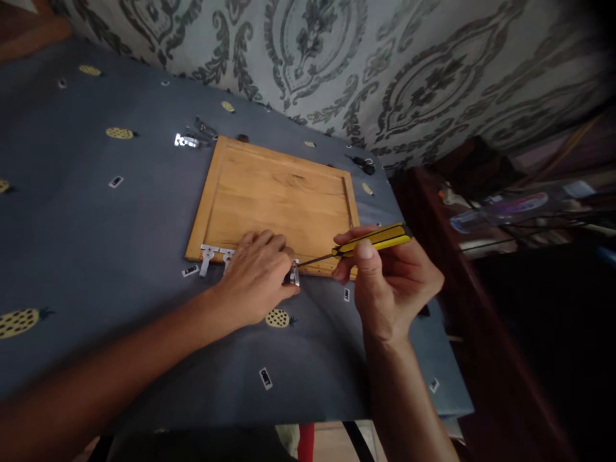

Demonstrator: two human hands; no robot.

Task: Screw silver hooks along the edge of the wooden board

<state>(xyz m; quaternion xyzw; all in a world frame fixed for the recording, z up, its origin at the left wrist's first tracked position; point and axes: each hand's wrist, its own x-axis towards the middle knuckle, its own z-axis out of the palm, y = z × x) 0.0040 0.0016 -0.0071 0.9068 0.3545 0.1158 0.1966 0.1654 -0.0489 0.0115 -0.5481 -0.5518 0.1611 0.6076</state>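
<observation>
Now the right hand (392, 282) grips a yellow-handled screwdriver (392, 237), its tip reaching left to the metal hinge (295, 277) held between the left hand's (260, 274) thumb and fingers, at the near edge of a wooden cabinet door (274, 192) lying under that hand on the table (144, 218), two more hinges (206, 258) just left of it.

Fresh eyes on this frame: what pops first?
The yellow screwdriver in the right hand, its tip at a metal hinge beside the left hand's fingers. Next, the wooden panel lying on the blue-grey table. Then the bold patterned backdrop behind the table.
</observation>
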